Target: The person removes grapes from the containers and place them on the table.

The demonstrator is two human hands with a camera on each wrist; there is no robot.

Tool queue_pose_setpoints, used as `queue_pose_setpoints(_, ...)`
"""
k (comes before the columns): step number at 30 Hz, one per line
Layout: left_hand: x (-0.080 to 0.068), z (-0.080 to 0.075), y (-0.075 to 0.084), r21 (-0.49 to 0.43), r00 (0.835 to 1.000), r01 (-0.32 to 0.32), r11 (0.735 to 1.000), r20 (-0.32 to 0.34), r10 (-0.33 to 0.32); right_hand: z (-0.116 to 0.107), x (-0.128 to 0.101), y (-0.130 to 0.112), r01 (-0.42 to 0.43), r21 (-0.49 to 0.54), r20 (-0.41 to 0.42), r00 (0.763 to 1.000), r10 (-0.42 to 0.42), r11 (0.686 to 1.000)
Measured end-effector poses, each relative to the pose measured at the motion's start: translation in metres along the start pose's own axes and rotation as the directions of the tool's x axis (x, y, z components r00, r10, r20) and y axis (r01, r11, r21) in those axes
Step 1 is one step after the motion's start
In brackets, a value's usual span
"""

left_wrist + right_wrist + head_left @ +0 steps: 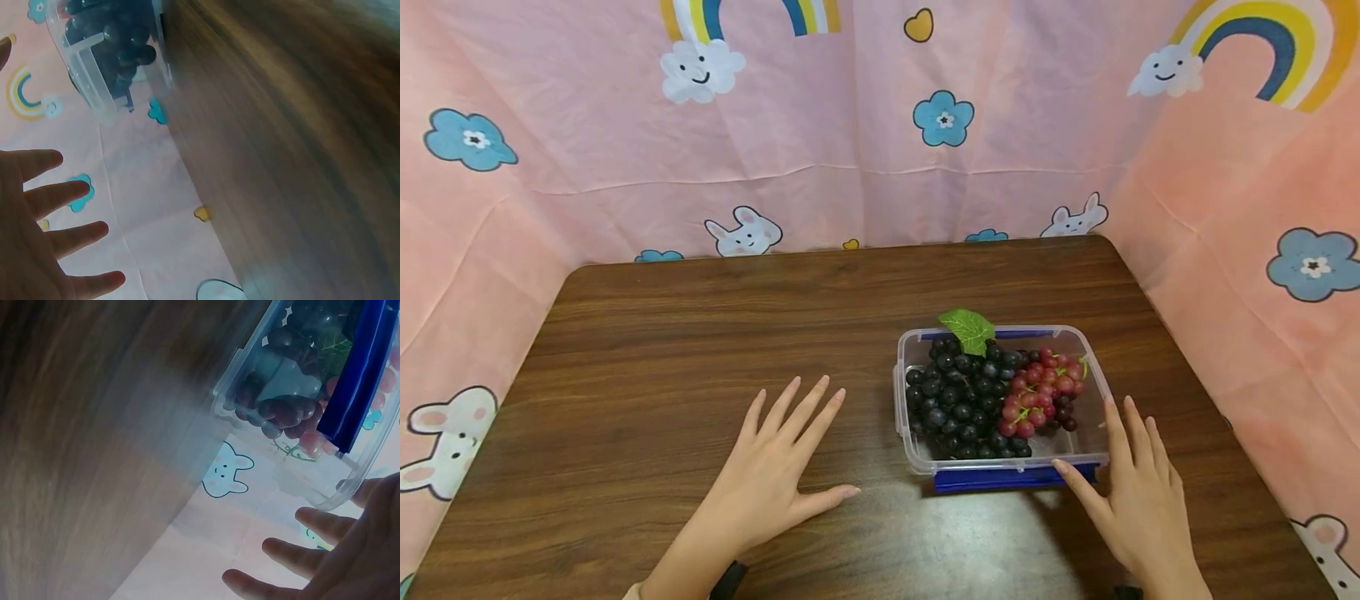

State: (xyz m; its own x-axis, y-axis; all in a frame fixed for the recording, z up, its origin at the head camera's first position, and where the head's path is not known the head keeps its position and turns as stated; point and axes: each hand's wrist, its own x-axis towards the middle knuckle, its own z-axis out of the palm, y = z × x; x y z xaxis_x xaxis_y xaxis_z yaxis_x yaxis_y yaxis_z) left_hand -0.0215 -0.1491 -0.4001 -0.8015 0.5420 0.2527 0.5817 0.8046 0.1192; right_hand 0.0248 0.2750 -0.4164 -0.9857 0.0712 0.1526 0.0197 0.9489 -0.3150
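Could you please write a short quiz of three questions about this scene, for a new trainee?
1. True or false: the left hand lies flat on the table, apart from the container.
2. Which grapes lie nearer the green leaf? A) dark grapes B) red grapes
3. Which part of the right hand meets the container's blue clip?

Key: 1. True. 2. A. 3. The thumb tip, as far as the head view shows.
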Motion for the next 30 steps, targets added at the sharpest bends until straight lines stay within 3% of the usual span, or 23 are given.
queue_pose_setpoints(7,0.022,-0.001,0.008,-0.028,0.996,-0.091,0.995,-0.006,0.091,-0.002,0.005,0.005,-0.013,-0.015,0.048,0.999,0.014,1.000)
queue_pose_setpoints(15,0.057,-0.004,0.027,0.042,0.982,-0.188,0.981,0.002,0.188,-0.003,0.006,0.009,0.016,-0.034,0.065,0.998,-0.014,0.999)
queue_pose_setpoints(30,0.133,0.009,0.080,0.153,0.939,-0.330,0.932,0.155,0.307,-0.006,0.015,0.013,0.073,-0.077,0.078,0.995,-0.067,0.994)
